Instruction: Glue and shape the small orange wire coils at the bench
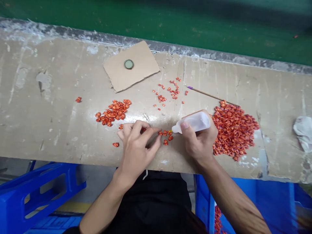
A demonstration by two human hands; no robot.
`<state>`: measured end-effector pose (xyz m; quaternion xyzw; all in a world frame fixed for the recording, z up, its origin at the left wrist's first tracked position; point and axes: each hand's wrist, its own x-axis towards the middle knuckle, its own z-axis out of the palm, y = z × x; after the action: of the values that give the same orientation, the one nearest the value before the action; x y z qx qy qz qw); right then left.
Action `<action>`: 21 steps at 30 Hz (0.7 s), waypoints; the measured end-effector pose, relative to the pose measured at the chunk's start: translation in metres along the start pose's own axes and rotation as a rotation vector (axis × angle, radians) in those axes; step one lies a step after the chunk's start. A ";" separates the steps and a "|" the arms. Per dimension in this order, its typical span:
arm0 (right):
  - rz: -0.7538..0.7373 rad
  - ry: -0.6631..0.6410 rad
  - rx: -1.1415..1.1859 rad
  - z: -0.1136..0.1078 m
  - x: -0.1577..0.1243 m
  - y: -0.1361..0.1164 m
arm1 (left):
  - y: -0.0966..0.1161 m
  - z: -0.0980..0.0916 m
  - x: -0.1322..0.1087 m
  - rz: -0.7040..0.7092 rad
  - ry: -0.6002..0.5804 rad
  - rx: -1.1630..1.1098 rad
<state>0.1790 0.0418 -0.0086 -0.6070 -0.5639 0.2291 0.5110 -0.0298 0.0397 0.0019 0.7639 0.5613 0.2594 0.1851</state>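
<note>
My right hand [198,139] grips a white plastic squeeze bottle [192,123], its yellow tip pointing left at a small group of red crimped pieces [165,136] on the worn board tabletop [48,130]. My left hand [136,146] curls just left of that group, its fingertips beside a red piece [144,129]. Whether those fingers hold that piece is hidden. A large heap of the red pieces [234,130] lies right of the bottle, and a smaller heap [113,112] lies beyond my left hand.
Scattered red pieces [170,92] lie further out. A cardboard sheet [143,68] carries a green-lined bottle cap [128,64]. A thin wooden stick [207,94] with a purple end rests nearby. A white rag [303,133] sits far right; blue crates [41,191] stand below the table edge.
</note>
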 end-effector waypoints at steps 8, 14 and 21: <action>0.055 0.029 -0.046 -0.004 -0.001 0.003 | -0.001 0.002 0.000 0.004 0.017 0.007; 0.075 0.001 -0.063 -0.003 0.002 -0.003 | 0.000 0.001 0.000 0.004 0.013 0.021; 0.013 0.035 -0.077 0.001 0.001 -0.002 | 0.010 0.003 0.002 0.007 -0.041 -0.020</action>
<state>0.1774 0.0431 -0.0068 -0.6337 -0.5594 0.1999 0.4954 -0.0199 0.0383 0.0062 0.7690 0.5521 0.2498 0.2035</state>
